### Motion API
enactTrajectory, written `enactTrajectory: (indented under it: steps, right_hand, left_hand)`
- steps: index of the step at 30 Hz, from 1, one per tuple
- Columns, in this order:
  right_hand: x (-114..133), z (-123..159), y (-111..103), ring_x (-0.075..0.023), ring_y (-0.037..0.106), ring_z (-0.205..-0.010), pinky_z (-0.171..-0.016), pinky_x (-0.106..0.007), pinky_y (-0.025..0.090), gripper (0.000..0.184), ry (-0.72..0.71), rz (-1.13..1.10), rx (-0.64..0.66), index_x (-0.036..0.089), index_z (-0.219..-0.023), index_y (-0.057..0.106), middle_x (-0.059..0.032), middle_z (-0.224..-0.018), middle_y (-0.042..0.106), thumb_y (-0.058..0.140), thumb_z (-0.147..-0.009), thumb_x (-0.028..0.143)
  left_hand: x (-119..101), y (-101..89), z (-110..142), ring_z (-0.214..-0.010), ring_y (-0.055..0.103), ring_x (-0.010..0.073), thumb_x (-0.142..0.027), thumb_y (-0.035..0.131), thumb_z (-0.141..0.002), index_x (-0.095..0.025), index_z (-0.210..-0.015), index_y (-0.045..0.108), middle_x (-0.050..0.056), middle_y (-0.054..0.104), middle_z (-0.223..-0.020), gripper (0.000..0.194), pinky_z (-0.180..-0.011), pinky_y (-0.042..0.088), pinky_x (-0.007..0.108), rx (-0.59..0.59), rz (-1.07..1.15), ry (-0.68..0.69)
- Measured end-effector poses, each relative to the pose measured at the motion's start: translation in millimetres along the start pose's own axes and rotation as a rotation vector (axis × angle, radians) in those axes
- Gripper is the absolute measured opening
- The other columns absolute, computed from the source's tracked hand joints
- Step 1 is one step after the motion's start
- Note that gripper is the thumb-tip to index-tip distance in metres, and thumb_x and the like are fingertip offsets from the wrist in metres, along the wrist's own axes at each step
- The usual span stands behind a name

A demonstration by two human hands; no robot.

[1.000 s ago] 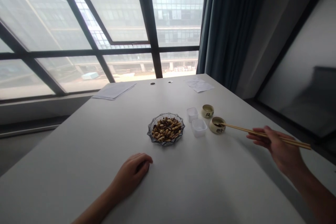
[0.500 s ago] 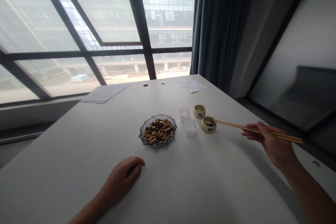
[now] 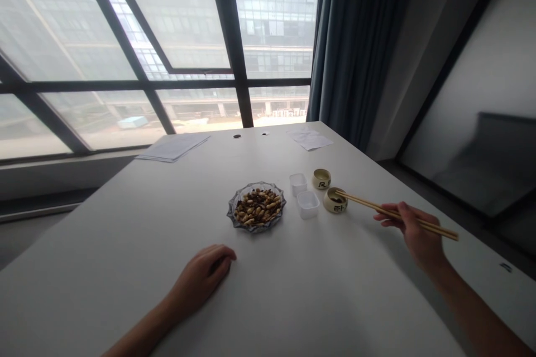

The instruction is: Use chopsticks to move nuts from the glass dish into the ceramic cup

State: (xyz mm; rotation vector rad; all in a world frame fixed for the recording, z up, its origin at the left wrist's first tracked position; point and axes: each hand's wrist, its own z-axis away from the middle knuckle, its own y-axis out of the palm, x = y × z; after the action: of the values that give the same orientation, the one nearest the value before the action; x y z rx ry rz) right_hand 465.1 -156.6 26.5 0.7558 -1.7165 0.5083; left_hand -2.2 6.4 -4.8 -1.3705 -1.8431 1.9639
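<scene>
Chopsticks (image 3: 364, 202) are now reaching farther over the nearer ceramic bowl (image 3: 335, 208), at the nut dish's (image 3: 231, 213) three o'clock, than moments ago, the right hand (image 3: 419, 240) clamping them mid-length from four o'clock, seemingly to stay clear, while the left hand (image 3: 204, 274) is lying curled at seven, fingertip contact unclear.

Between the left hand (image 3: 205, 276) and the glass dish (image 3: 233, 213), a narrow gap is offering room to pass. Right of the dish, two plastic boxes (image 3: 307, 212) and two small pots (image 3: 328, 204) are standing close together, blocking the way. From the nearer pot, the chopsticks (image 3: 364, 202) are stretching to the right hand (image 3: 419, 234), like a barrier. Behind the dish, bare table (image 3: 234, 162) is lying open.
</scene>
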Motion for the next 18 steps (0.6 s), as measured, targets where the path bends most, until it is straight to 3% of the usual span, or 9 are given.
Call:
enactTrajectory:
  steps: [12, 18]
  right_hand:
    - [-3, 20, 13, -0.0233, 0.075, -0.071, -0.066, -0.035, 0.061, 0.033, -0.083, 0.078, 0.070, 0.018, -0.095, 0.078, -0.0093, -0.082, 0.078, 0.062, -0.094, 0.047]
    - [19, 46, 38, -0.0246, 0.074, -0.072, -0.064, -0.036, 0.059, 0.029, -0.207, 0.062, 0.131, 0.022, -0.093, 0.079, -0.0087, -0.084, 0.078, 0.060, -0.096, 0.043]
  left_hand:
    - [-9, 0.1, 1, -0.084, 0.067, 0.0212, -0.025, 0.048, -0.094, -0.023, -0.092, 0.071, 0.003, 0.073, -0.088, 0.023, -0.079, 0.050, 0.029, -0.040, 0.010, 0.005]
    - [-10, 1.1, 2, -0.087, 0.066, 0.0215, -0.021, 0.050, -0.092, -0.023, -0.092, 0.071, 0.003, 0.073, -0.090, 0.021, -0.083, 0.048, 0.030, -0.034, 0.010, 0.001]
